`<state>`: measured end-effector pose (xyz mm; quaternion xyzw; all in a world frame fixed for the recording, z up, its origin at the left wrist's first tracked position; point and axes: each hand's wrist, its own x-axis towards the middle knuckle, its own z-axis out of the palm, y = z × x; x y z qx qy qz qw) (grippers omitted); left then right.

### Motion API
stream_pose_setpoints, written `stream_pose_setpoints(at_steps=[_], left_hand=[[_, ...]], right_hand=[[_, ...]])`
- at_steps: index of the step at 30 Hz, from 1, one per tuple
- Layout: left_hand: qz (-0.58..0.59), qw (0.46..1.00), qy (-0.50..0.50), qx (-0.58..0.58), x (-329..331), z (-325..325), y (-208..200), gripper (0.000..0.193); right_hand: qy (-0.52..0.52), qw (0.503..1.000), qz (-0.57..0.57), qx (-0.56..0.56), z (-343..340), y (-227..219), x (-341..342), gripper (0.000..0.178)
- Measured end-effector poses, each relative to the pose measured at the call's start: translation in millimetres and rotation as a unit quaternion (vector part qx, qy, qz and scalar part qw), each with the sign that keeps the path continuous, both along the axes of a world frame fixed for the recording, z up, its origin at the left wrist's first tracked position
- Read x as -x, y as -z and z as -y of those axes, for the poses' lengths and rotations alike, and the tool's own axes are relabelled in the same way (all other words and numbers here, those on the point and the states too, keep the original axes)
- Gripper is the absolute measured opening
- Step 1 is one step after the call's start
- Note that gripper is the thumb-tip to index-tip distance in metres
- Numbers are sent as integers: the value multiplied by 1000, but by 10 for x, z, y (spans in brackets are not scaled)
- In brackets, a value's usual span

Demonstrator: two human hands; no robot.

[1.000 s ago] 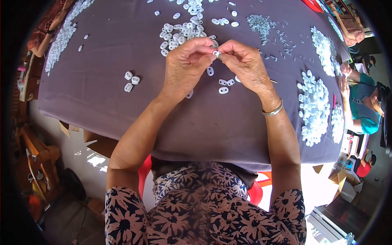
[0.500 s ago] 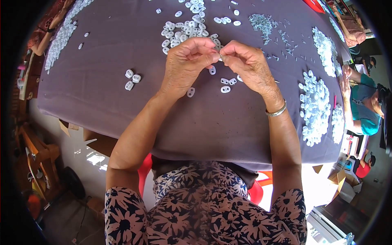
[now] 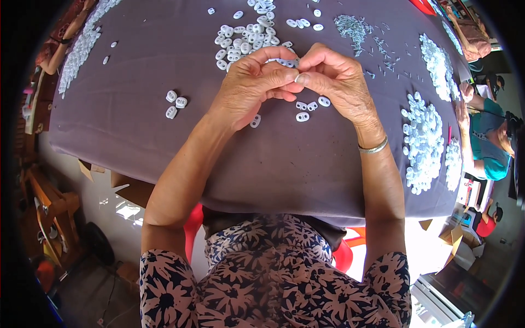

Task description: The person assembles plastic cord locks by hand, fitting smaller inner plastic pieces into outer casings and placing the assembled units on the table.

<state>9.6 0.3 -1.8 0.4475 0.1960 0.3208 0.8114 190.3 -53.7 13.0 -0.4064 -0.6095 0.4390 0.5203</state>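
My left hand (image 3: 250,86) and my right hand (image 3: 342,85) meet above the table, thumbs and fingertips pinched together. Between them is a small white plastic piece (image 3: 298,78), mostly hidden by the fingertips. Behind the hands lies a heap of white oval cord-lock pieces (image 3: 251,41), each with two holes. Under my right fingers sit several loose cord locks (image 3: 302,116), and one more cord lock (image 3: 255,121) rests beside my left wrist. A metal bracelet (image 3: 373,146) circles my right wrist.
A pile of small metal springs (image 3: 353,30) lies far right of centre. Clear plastic pieces (image 3: 423,142) are heaped at the right, with more pale pieces (image 3: 82,52) at the far left. Three cord locks (image 3: 176,103) sit left. A person in teal (image 3: 486,142) works at the right.
My right hand has shifted slightly right and its fingers have risen, uncovering a cord lock beneath it. My left fingers now cover another cord lock. Both hands keep their pinch.
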Motion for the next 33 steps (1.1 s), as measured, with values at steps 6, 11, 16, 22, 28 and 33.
stream_pose_setpoints(at_steps=[6,11,16,22,28,33], left_hand=[[-40,994,-44,-88,7,-3,25,25],[-59,983,-43,-171,-13,-4,9,28],[-107,974,-50,-195,9,-34,35,29],[-121,979,-62,-152,9,-57,44,25],[-93,977,-49,-184,13,-75,87,24],[-105,976,-52,-183,-30,-19,82,27]], right_hand=[[14,997,57,58,-29,23,-17,7],[18,990,95,100,-21,-35,-81,12],[3,990,103,98,-45,48,-86,10],[47,993,106,38,-63,108,-4,14],[17,989,138,50,-42,49,-56,12],[66,980,179,62,-19,-73,-189,11]])
